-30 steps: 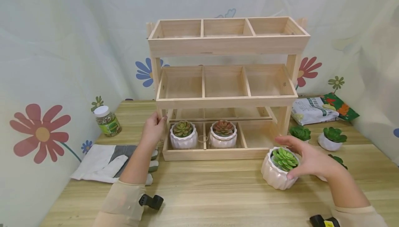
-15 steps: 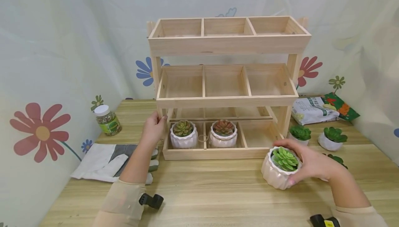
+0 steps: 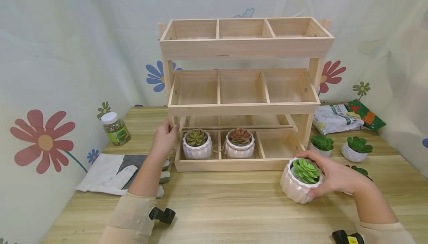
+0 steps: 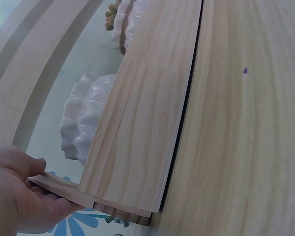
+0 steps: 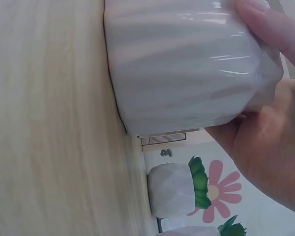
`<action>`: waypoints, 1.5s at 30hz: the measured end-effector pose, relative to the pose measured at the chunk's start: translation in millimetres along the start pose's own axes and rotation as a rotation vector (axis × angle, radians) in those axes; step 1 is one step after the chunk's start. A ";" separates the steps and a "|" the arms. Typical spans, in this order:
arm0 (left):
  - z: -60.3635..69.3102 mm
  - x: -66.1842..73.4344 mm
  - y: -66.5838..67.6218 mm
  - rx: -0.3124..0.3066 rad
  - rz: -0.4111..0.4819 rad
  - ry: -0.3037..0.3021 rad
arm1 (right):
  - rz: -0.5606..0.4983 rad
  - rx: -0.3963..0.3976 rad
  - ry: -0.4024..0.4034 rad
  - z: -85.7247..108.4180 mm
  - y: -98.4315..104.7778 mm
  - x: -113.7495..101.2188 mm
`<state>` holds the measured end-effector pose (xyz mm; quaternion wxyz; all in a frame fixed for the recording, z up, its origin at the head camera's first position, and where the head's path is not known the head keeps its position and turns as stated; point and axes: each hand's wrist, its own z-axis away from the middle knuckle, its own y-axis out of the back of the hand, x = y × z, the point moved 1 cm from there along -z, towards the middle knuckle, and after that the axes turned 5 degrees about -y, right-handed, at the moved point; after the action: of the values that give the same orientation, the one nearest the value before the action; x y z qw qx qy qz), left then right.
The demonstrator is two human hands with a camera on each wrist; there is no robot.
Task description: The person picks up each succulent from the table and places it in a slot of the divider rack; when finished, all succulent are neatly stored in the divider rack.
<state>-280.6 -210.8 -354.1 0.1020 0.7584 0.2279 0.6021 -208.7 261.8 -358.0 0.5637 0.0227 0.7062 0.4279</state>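
Observation:
At the right front of the wooden shelf (image 3: 245,109), my right hand (image 3: 337,175) grips a white ribbed pot (image 3: 295,188) holding a bright green succulent (image 3: 305,170). Thumb and fingers wrap the pot's right side, and its base meets the table in the right wrist view. My left hand (image 3: 164,140) holds the left side of the shelf's lower frame; in the left wrist view the thumb (image 4: 37,166) lies over the wood. Two potted succulents fill the bottom tier's left (image 3: 197,149) and middle (image 3: 239,149) compartments, while its right compartment holds none.
Several smaller potted succulents (image 3: 356,149) stand at the right, with a white bag (image 3: 337,119) behind them. Left of the shelf lie work gloves (image 3: 110,175) and a lidded jar (image 3: 115,129). A patterned curtain (image 3: 83,43) hangs behind the table (image 3: 217,206).
My right hand's fingers and thumb have closed around the pot with the bright green succulent. The pot has hardly moved, and my left hand stays on the shelf.

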 end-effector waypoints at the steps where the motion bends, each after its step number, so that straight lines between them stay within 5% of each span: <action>1: 0.1 -0.2 0.2 -0.004 0.004 0.003 | -0.008 -0.002 0.010 -0.2 -0.2 0.2; 7: 0.6 -0.5 0.2 -0.011 0.010 0.009 | 0.001 0.014 0.064 -1.0 -1.4 -0.2; 21: -0.6 1.0 1.6 -0.007 -0.005 0.004 | 0.136 0.152 0.049 -7.8 -4.1 -1.2; 34: 0.4 2.7 0.1 0.004 -0.033 -0.005 | 0.183 0.158 0.093 -12.3 1.1 -25.6; 45: -0.3 1.1 -0.6 0.001 0.003 0.003 | 0.297 0.286 0.134 -32.7 17.0 -39.9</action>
<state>-280.8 -209.8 -353.4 0.1003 0.7579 0.2272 0.6032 -228.5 233.1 -316.4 0.4374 0.1778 0.7843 0.4024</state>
